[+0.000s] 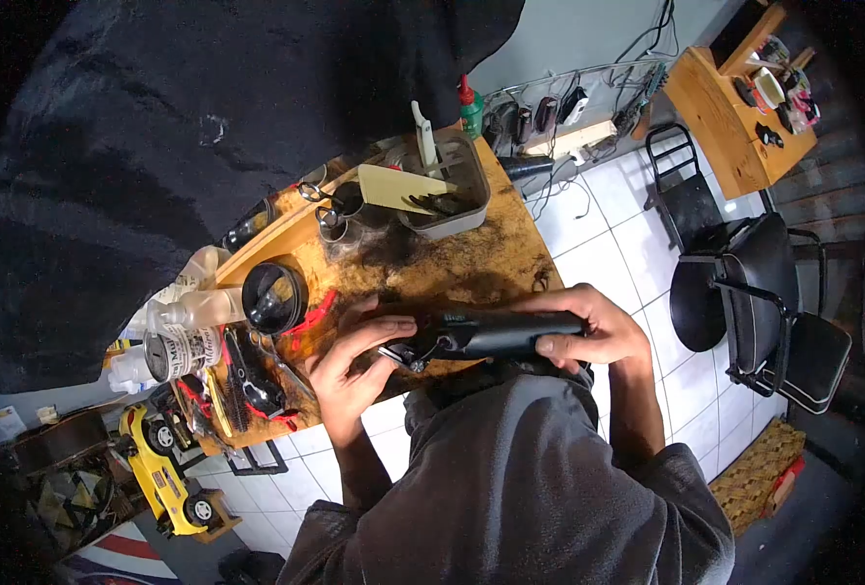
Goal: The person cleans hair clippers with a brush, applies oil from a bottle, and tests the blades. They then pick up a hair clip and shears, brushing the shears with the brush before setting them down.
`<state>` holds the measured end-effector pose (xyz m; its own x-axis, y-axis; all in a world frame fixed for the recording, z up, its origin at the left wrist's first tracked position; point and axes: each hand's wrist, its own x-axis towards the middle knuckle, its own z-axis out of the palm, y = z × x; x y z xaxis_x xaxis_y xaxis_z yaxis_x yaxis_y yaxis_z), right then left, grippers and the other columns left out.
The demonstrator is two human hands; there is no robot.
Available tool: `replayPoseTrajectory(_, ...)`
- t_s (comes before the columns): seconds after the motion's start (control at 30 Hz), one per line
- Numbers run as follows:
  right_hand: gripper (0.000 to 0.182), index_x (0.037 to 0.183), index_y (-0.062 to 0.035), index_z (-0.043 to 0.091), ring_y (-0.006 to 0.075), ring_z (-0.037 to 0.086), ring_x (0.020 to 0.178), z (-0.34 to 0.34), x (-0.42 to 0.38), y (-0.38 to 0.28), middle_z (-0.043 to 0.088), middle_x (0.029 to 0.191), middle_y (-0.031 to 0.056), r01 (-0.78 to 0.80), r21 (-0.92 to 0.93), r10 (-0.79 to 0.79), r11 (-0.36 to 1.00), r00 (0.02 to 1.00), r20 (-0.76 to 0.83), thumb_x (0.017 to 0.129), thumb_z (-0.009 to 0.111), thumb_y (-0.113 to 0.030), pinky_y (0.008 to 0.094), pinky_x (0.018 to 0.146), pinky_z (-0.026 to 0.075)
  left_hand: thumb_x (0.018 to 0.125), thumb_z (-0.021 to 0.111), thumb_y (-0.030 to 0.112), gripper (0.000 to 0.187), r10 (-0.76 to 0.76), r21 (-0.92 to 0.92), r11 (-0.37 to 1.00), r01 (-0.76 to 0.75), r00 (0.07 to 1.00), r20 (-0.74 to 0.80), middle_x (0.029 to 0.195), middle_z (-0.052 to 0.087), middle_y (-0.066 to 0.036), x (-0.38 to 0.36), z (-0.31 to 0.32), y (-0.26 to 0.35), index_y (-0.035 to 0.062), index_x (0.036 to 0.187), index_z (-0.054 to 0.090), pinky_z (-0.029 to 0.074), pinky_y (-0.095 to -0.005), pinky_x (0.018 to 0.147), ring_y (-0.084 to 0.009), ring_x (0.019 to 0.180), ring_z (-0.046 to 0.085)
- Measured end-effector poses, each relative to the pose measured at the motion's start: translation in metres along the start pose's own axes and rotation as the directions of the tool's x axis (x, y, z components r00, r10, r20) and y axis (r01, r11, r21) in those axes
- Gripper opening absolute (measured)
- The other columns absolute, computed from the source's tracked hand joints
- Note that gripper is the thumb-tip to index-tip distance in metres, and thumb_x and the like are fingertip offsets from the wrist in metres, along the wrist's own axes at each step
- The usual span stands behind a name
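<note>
Across the front edge of the wooden counter, a black hair clipper (pixel 515 332) lies level between my hands. My right hand (pixel 603 330) is wrapped round the body's right end, thumb on the near side. At the metal blade end (pixel 401 358), my left hand (pixel 352 366) has its fingers and thumb closed about the clipper head. Dark hair clippings (pixel 422 258) are scattered over the counter just beyond. Left of my left hand are a black bowl (pixel 274 297), a red clip (pixel 317 310) and a second black clipper (pixel 254 375).
A grey bin (pixel 457 226) with combs and a cream flat piece (pixel 403 187) stands at the back. A labelled jar (pixel 196 351) and bottles crowd the left. Dark cloth (pixel 208 136) fills the upper left. A black chair (pixel 764 283) and yellow toy car (pixel 159 473) stand off the counter.
</note>
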<state>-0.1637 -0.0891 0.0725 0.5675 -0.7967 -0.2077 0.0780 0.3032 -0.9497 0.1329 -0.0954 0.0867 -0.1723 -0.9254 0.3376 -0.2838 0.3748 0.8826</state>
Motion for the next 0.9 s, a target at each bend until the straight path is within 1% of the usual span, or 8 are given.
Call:
replayPoseTrajectory(0.1, 0.050, 0.126, 0.0072, 0.048, 0.0094, 0.060, 0.054, -0.004, 0.005, 0.003, 0.065, 0.076, 0.0097, -0.032, -0.011, 0.034, 0.999, 0.951, 0.306, 0.082, 0.066, -0.009, 0.0207, 0.045, 0.047, 0.069, 0.065, -0.008, 0.021, -0.062, -0.023, 0.998, 0.065, 0.995, 0.082, 0.087, 0.071, -0.012, 0.001, -0.001, 0.004, -0.0025, 0.089, 0.066, 0.041, -0.0479, 0.099, -0.0272, 0.093, 0.068)
replayPoseTrajectory(0.13, 0.056, 0.130, 0.0067, 0.044, 0.0092, 0.060, 0.054, -0.005, 0.008, 0.004, 0.064, 0.075, 0.0102, -0.054, -0.006, 0.051, 0.999, 0.913, 0.405, 0.082, 0.067, -0.009, 0.0201, 0.044, 0.046, 0.071, 0.064, -0.007, 0.019, 0.017, 0.046, 0.999, -0.024, 0.989, 0.149, 0.087, 0.070, -0.012, 0.005, -0.002, 0.003, -0.0025, 0.089, 0.066, 0.040, -0.0492, 0.100, -0.0277, 0.092, 0.068)
replayPoseTrajectory(0.27, 0.068, 0.137, 0.0075, 0.032, 0.0109, 0.061, 0.053, 0.006, 0.010, 0.022, 0.064, 0.075, 0.0128, -0.164, 0.231, 0.032, 0.959, 0.874, 0.485, 0.082, 0.067, -0.009, 0.0200, 0.042, 0.047, 0.076, 0.062, -0.001, 0.014, 0.118, 0.149, 0.977, -0.155, 0.965, 0.236, 0.087, 0.070, -0.011, 0.012, -0.007, 0.006, -0.0022, 0.090, 0.065, 0.036, -0.0523, 0.102, -0.0284, 0.093, 0.068)
replayPoseTrajectory(0.33, 0.066, 0.140, 0.0014, 0.027, 0.0137, 0.059, 0.050, 0.024, 0.003, 0.023, 0.063, 0.082, 0.0137, -0.283, 0.565, 0.091, 0.775, 0.935, 0.344, 0.088, 0.063, -0.017, 0.0216, 0.041, 0.047, 0.078, 0.061, 0.002, 0.014, 0.118, 0.137, 0.979, -0.150, 0.968, 0.222, 0.088, 0.071, -0.011, 0.011, -0.009, 0.005, -0.0022, 0.091, 0.064, 0.033, -0.0535, 0.105, -0.0290, 0.093, 0.068)
replayPoseTrajectory(0.47, 0.058, 0.139, -0.0011, 0.024, 0.0169, 0.062, 0.055, 0.029, 0.020, 0.039, 0.064, 0.086, 0.0164, -0.569, 0.515, 0.273, 0.641, 0.796, 0.540, 0.095, 0.052, -0.027, 0.0268, 0.042, 0.052, 0.076, 0.062, 0.002, 0.017, 0.109, 0.246, 0.954, -0.169, 0.965, 0.239, 0.090, 0.071, -0.010, 0.014, -0.008, 0.009, -0.0007, 0.093, 0.066, 0.029, -0.0548, 0.107, -0.0285, 0.099, 0.065)
replayPoseTrajectory(0.73, 0.045, 0.124, 0.0018, 0.036, 0.0179, 0.066, 0.063, 0.052, 0.027, 0.001, 0.063, 0.091, 0.0165, -0.349, 0.369, 0.232, 0.861, 0.917, 0.325, 0.097, 0.049, -0.032, 0.0272, 0.057, 0.057, 0.069, 0.062, -0.001, 0.038, 0.182, 0.574, 0.765, -0.291, 0.953, 0.241, 0.100, 0.069, -0.003, 0.024, 0.002, 0.012, 0.0079, 0.105, 0.067, 0.018, -0.0627, 0.109, -0.0292, 0.113, 0.054)
replayPoseTrajectory(0.83, 0.044, 0.121, 0.0000, 0.040, 0.0148, 0.065, 0.064, 0.053, 0.033, 0.015, 0.065, 0.084, 0.0094, -0.257, 0.179, 0.159, 0.950, 0.889, 0.430, 0.098, 0.046, -0.038, 0.0261, 0.057, 0.054, 0.068, 0.062, -0.004, 0.042, 0.204, 0.633, 0.708, -0.313, 0.949, 0.241, 0.104, 0.067, -0.005, 0.025, 0.004, 0.009, 0.0074, 0.108, 0.066, 0.018, -0.0631, 0.108, -0.0305, 0.113, 0.053)
replayPoseTrajectory(0.9, 0.043, 0.116, 0.0021, 0.043, 0.0127, 0.064, 0.064, 0.061, 0.032, 0.017, 0.063, 0.076, 0.0072, -0.100, 0.182, 0.043, 0.978, 0.956, 0.292, 0.098, 0.048, -0.037, 0.0244, 0.057, 0.052, 0.067, 0.062, -0.005, 0.043, 0.220, 0.662, 0.671, -0.334, 0.942, 0.253, 0.108, 0.065, -0.007, 0.024, 0.006, 0.006, 0.0061, 0.109, 0.065, 0.017, -0.0630, 0.109, -0.0319, 0.113, 0.053)
